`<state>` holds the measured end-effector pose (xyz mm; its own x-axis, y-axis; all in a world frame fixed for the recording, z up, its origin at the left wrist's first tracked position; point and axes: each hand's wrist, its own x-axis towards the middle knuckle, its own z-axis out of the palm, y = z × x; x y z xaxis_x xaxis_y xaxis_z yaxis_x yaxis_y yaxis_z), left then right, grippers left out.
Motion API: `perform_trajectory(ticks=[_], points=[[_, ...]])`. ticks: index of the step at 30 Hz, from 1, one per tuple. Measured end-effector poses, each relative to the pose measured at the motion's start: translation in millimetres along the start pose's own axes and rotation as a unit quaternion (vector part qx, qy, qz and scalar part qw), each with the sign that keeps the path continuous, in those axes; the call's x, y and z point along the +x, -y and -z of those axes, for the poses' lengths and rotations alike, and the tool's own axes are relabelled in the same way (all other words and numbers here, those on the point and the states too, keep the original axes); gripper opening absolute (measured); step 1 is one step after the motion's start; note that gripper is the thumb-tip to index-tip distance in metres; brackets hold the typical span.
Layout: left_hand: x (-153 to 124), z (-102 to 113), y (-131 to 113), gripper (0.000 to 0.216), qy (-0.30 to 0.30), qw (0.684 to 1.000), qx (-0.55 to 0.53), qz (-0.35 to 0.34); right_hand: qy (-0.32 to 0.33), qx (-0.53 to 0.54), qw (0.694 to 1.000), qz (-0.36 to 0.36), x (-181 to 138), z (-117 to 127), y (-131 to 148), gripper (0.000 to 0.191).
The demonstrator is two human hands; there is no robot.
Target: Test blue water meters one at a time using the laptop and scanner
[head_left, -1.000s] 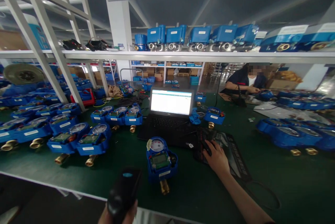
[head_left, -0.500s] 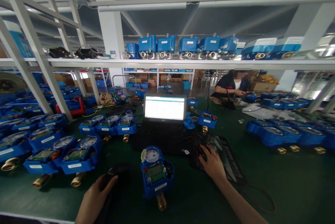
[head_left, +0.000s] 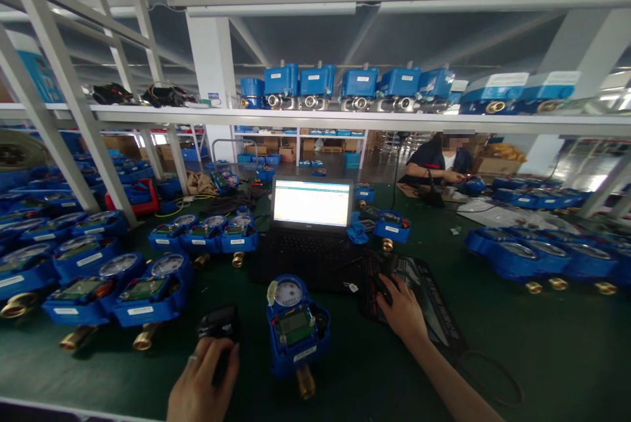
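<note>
My left hand [head_left: 204,376] is closed around a black handheld scanner [head_left: 217,321], low at the left of the middle. Just right of it stands a blue water meter [head_left: 297,327] with a round dial, an exposed green circuit board and a brass pipe end toward me. My right hand [head_left: 403,310] rests curled over a black computer mouse [head_left: 384,288] on a dark mouse pad [head_left: 434,300]. Behind the meter, a laptop [head_left: 311,205] stands open with its screen lit.
Rows of blue meters [head_left: 148,294] fill the left side of the green table [head_left: 374,376]. More meters [head_left: 537,254] stand at the right. A white shelf [head_left: 315,121] crosses above with boxed meters [head_left: 359,83]. A co-worker [head_left: 436,162] sits across, hands at a meter.
My left hand has shifted right and turned, bringing the scanner's head and my fingers into clearer view. My right hand stays on the mouse, and the meter stands where it was.
</note>
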<state>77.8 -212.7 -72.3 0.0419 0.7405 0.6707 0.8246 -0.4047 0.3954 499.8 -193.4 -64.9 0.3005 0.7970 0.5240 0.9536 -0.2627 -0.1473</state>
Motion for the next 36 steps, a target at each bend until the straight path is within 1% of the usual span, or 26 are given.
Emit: perform_trajectory(ticks=[2,4,6,9,11,16,28,36], points=[[-6,-14,-6,0.03,0.021,0.999,-0.04,-0.031,0.0,0.005,1.0,0.003,0,-1,-1,0.046],[-11,-29,-9,0.029,0.053,0.997,-0.053,-0.024,0.002,0.01,1.0,0.007,0,-1,-1,0.046],[-14,-42,-8,0.03,0.083,0.996,-0.043,-0.008,0.009,0.011,1.0,0.004,0,-1,-2,0.047],[-19,-53,-5,0.028,0.124,0.992,-0.02,0.003,0.025,0.012,1.0,-0.01,0,-1,-3,0.048],[-20,-55,-4,0.028,0.14,0.99,-0.012,0.002,0.025,0.016,1.0,-0.006,-1,-3,-5,0.047],[-21,-52,-7,0.03,0.146,0.989,-0.01,0.007,0.001,0.034,0.999,0.031,-1,-7,-9,0.045],[-23,-53,-7,0.029,0.162,0.987,-0.01,0.015,-0.001,0.033,0.997,0.065,-1,-3,-8,0.043],[-23,-52,-8,0.029,0.166,0.986,-0.014,0.018,0.015,0.03,0.997,0.069,-1,-8,-12,0.046]])
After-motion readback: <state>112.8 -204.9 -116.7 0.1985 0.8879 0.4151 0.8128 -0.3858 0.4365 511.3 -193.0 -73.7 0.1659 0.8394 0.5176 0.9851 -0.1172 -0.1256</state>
